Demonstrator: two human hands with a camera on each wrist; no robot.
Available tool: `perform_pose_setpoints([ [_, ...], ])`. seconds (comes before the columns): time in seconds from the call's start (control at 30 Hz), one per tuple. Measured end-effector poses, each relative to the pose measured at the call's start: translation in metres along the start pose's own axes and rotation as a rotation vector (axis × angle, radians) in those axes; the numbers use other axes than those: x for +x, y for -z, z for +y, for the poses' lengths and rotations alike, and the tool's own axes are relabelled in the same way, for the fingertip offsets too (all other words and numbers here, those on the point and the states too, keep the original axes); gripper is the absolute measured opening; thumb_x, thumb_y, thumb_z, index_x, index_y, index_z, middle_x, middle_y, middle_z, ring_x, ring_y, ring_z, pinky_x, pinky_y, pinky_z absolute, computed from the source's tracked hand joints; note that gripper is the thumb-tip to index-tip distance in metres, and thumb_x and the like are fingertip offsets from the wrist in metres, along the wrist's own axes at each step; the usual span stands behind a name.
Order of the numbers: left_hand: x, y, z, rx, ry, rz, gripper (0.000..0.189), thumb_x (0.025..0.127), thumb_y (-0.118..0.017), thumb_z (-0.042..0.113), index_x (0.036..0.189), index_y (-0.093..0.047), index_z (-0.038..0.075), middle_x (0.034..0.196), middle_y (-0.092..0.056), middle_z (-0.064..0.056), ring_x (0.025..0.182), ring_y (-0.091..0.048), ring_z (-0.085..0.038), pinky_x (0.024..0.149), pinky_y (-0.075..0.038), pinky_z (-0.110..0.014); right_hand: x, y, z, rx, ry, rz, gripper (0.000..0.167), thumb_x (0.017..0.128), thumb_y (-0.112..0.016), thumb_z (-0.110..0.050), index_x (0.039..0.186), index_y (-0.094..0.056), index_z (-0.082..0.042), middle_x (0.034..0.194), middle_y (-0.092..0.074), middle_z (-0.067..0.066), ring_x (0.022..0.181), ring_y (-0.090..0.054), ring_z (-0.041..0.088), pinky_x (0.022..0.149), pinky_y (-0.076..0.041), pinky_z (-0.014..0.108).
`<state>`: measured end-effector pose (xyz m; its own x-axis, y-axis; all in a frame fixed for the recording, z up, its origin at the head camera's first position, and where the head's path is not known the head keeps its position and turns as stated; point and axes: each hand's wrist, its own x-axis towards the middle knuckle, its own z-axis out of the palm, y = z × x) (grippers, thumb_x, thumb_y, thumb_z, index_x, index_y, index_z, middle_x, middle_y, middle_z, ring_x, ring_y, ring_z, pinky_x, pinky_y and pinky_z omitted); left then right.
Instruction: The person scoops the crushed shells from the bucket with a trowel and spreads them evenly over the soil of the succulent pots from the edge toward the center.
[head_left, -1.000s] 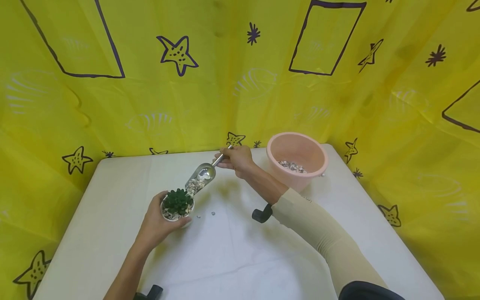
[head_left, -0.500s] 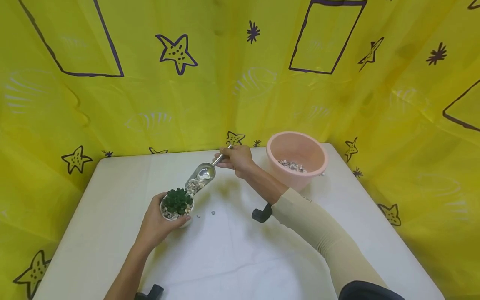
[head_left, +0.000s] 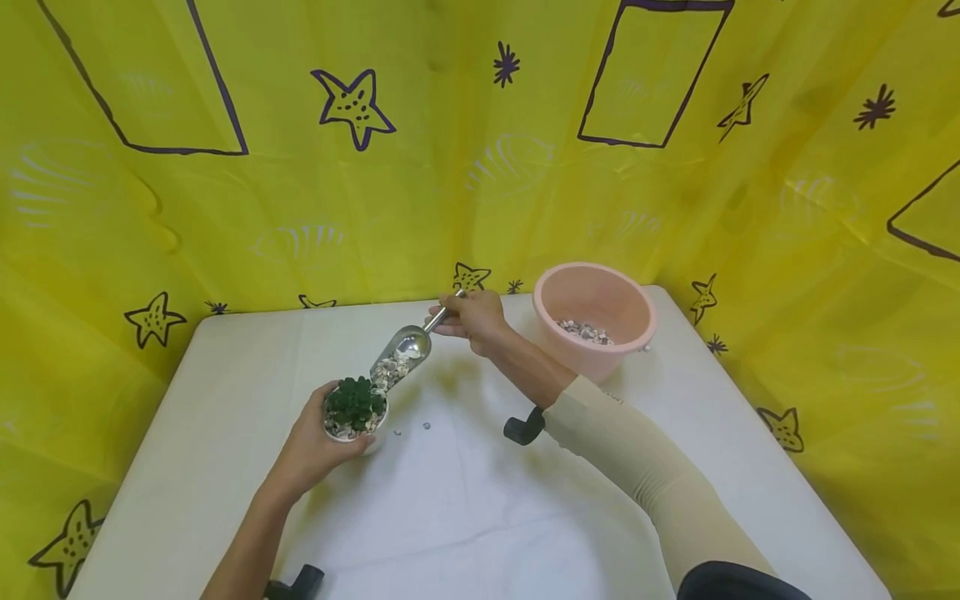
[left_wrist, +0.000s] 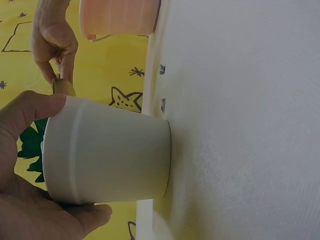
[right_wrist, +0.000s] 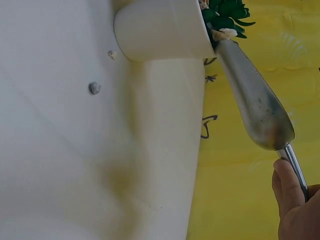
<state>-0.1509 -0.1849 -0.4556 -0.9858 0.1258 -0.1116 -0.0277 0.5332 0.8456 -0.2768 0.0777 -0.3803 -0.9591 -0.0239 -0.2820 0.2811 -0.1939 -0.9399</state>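
A white pot with a dark green succulent and small stones stands upright on the white table, or just above it; I cannot tell which. My left hand grips the pot near its rim, thumb on the near side. My right hand holds the thin handle of a metal scoop between thumb and fingers. Pale stones lie in the scoop, which tilts down toward the pot. The scoop's tip meets the rim beside the plant, where a light stone shows.
A pink bucket with stones in its bottom stands at the table's back right. Two loose stones, one grey and one pale, lie on the tabletop near the pot. A yellow patterned curtain hangs behind.
My left hand's thumb has shifted slightly along the pot, and the pot has turned or tipped a little. My right hand and the scoop stay where they were.
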Motion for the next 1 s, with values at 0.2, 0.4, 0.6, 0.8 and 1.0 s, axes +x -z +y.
perform_pose_setpoints([
  [0.2, -0.0009, -0.003, 0.0026, 0.027, 0.006, 0.077, 0.114, 0.078, -0.095, 0.032, 0.158, -0.023, -0.007, 0.16, -0.03, -0.036, 0.145, -0.035, -0.053, 0.117, -0.032, -0.067, -0.0005, -0.0007, -0.0005, -0.003, 0.0, -0.002, 0.029, 0.105, -0.064, -0.005, 0.125, -0.061, 0.017, 0.11, -0.074, 0.028, 0.102, -0.076, 0.036, 0.077, -0.063, 0.031],
  [0.4, -0.0019, -0.003, 0.0059, 0.047, 0.041, 0.092, 0.109, 0.079, -0.094, 0.031, 0.155, -0.027, -0.009, 0.158, -0.032, -0.036, 0.145, -0.036, -0.052, 0.117, -0.034, -0.065, -0.0002, -0.0012, -0.0001, -0.001, -0.002, -0.008, 0.033, 0.106, -0.063, -0.004, 0.129, -0.059, 0.019, 0.113, -0.073, 0.029, 0.107, -0.072, 0.04, 0.077, -0.063, 0.031],
  [0.6, -0.0007, -0.0006, 0.0064, 0.053, 0.022, 0.063, 0.104, 0.081, -0.091, 0.025, 0.156, -0.027, -0.008, 0.158, -0.034, -0.036, 0.145, -0.036, -0.053, 0.117, -0.033, -0.066, 0.0014, -0.001, -0.0007, 0.013, 0.003, -0.007, 0.025, 0.106, -0.062, -0.004, 0.122, -0.062, 0.015, 0.112, -0.073, 0.029, 0.105, -0.074, 0.039, 0.078, -0.063, 0.032],
  [0.8, 0.0009, 0.001, 0.0052, 0.038, -0.013, 0.047, 0.099, 0.082, -0.089, 0.02, 0.156, -0.029, -0.008, 0.155, -0.038, -0.035, 0.143, -0.039, -0.053, 0.116, -0.035, -0.066, 0.0027, -0.0013, -0.0004, 0.008, 0.007, -0.013, 0.023, 0.106, -0.063, -0.005, 0.12, -0.063, 0.014, 0.112, -0.073, 0.028, 0.103, -0.075, 0.037, 0.078, -0.063, 0.032],
  [1.0, -0.0006, -0.0005, 0.0043, 0.033, 0.003, 0.057, 0.11, 0.079, -0.094, 0.027, 0.158, -0.026, -0.008, 0.158, -0.033, -0.035, 0.145, -0.036, -0.052, 0.118, -0.032, -0.066, 0.0027, -0.0018, 0.0011, 0.013, -0.005, -0.006, 0.024, 0.106, -0.063, -0.005, 0.12, -0.062, 0.015, 0.112, -0.073, 0.029, 0.102, -0.075, 0.036, 0.078, -0.063, 0.032],
])
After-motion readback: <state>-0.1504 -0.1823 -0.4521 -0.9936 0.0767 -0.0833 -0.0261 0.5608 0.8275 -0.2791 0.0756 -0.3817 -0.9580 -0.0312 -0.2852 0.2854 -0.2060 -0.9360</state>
